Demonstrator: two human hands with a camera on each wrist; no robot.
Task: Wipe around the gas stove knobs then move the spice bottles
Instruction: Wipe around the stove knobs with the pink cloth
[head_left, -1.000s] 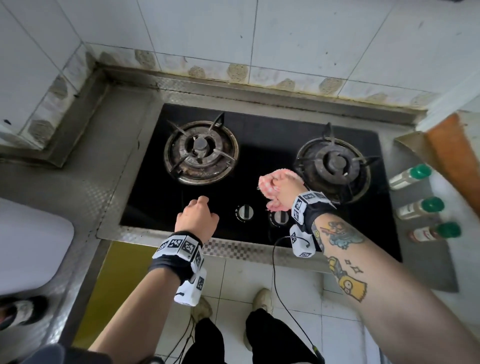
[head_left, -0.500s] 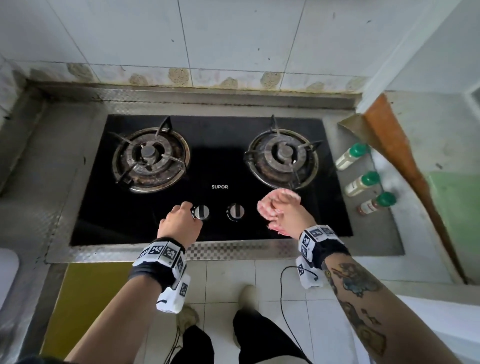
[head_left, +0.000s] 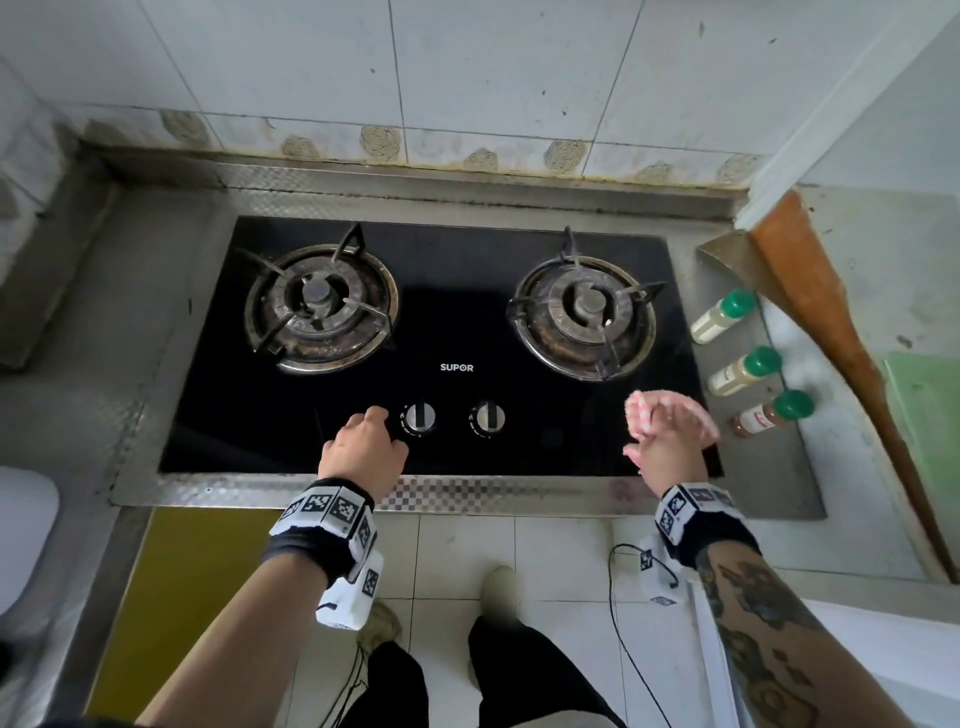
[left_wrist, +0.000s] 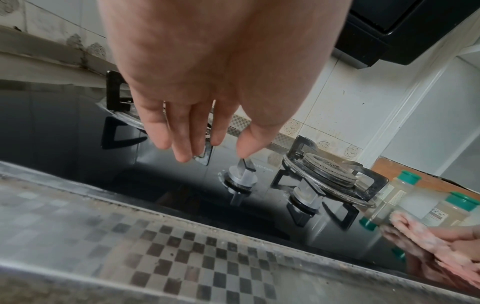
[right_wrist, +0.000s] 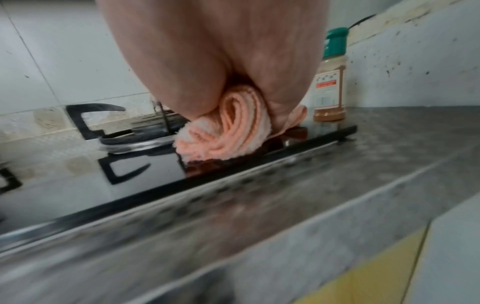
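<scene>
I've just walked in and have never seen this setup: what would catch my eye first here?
Probably the black glass gas stove with its two burners, set into the steel counter. The right hand grips a bunched pink cloth at the stove's front right, while the left hand hovers beside the left knob. Three green-capped spice bottles stand in a row to the stove's right.

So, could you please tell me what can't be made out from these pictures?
- Right hand's fingers: hidden in the right wrist view by the palm and the pink cloth it holds.
- Bottle labels: too small in the head view on the three spice bottles, blurred in both wrist views.
- Knob markings: too small around the left knob in the head view.
- Left hand: whether it touches that knob is unclear.
</scene>
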